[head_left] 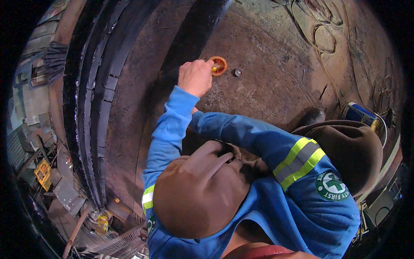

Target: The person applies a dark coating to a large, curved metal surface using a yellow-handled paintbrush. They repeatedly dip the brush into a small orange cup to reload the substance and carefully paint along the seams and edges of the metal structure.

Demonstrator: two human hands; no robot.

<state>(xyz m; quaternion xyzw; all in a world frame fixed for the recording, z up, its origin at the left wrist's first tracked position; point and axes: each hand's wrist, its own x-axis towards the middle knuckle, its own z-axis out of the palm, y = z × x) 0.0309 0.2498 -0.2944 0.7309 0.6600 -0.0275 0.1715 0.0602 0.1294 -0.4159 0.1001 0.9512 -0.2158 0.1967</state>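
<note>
My left hand [196,77] reaches forward over the rusty brown metal surface, its fingers curled at the left rim of an orange ring-shaped thing [221,64]. Something yellow shows inside that ring, too small to name. Just right of it lies a small round metal piece [239,72], apart from my hand. My right arm crosses in front of my body under the left forearm. Only a bit of skin of my right hand [195,111] shows past the left sleeve; its fingers are hidden.
Long dark steel beams [97,90] run along the left, and another dark beam [194,34] lies beyond my left hand. Cables [325,41] coil at the far right. A blue can [362,114] stands by my right knee. A wire-mesh rack [114,239] is low on the left.
</note>
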